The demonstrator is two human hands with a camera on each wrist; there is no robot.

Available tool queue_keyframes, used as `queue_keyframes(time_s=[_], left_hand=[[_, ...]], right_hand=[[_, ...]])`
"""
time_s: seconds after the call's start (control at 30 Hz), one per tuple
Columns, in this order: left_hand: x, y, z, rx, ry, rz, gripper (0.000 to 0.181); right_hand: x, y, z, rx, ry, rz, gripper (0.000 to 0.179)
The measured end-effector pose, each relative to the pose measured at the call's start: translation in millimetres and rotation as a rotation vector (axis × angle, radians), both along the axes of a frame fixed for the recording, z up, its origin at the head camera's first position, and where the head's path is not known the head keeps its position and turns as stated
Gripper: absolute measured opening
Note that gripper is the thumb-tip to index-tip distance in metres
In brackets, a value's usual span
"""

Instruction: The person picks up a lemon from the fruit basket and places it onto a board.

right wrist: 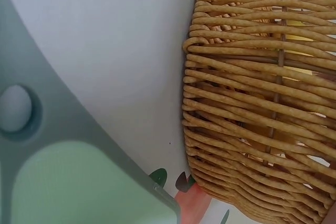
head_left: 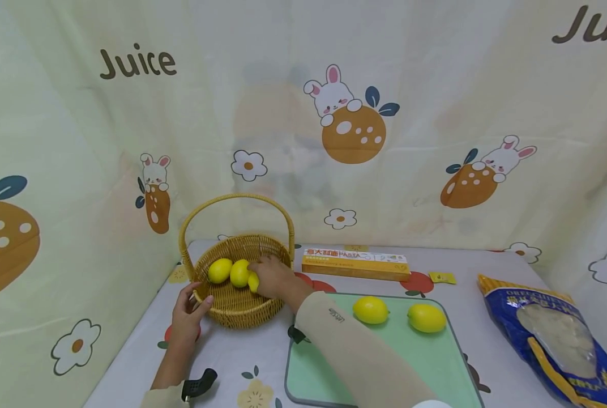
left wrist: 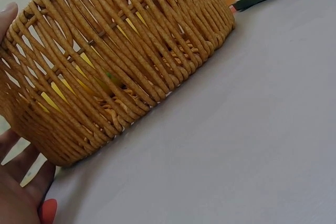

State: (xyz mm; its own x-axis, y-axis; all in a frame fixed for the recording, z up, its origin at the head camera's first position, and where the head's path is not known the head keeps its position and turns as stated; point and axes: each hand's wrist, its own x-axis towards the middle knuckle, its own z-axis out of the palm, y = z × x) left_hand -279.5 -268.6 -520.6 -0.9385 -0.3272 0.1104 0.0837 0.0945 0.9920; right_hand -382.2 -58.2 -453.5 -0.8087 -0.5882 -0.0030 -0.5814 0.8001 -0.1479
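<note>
A wicker basket [head_left: 244,317] with a tall arched handle stands at the left of the table. My left hand [head_left: 185,318] grips its near left side, thumb over the rim and fingers against the outer wall. Inside the basket, my right hand [head_left: 274,277] holds a yellow lemon [head_left: 253,282], partly hidden under the fingers. Two more lemons lie to its left, an outer lemon [head_left: 219,271] and a middle lemon [head_left: 239,273]. In the right wrist view, the basket's woven wall [right wrist: 252,98] hides the right hand's fingers.
A green cutting board [head_left: 329,368] carries two lemons, one lemon [head_left: 371,310] left of another lemon [head_left: 427,318]. Behind it lie a pasta box [head_left: 354,265] and a small yellow packet [head_left: 442,277]. A blue pasta bag [head_left: 553,340] rests at the far right. A patterned curtain hangs behind.
</note>
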Motion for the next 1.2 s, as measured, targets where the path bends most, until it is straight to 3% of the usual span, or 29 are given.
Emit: queue_keyframes(time_s=[0.47,1.2], left_hand=[[0.3,-0.6,-3.0,0.003,0.012,-0.004,0.054],[-2.8,-1.3,-2.4,-0.002,0.01,0.008,0.054]], right_hand=[[2.9,0.5,0.7,-0.026,-0.076,-0.006,0.047],[6.1,2.5,9.0,-0.02,-0.066,0.077,0.046]])
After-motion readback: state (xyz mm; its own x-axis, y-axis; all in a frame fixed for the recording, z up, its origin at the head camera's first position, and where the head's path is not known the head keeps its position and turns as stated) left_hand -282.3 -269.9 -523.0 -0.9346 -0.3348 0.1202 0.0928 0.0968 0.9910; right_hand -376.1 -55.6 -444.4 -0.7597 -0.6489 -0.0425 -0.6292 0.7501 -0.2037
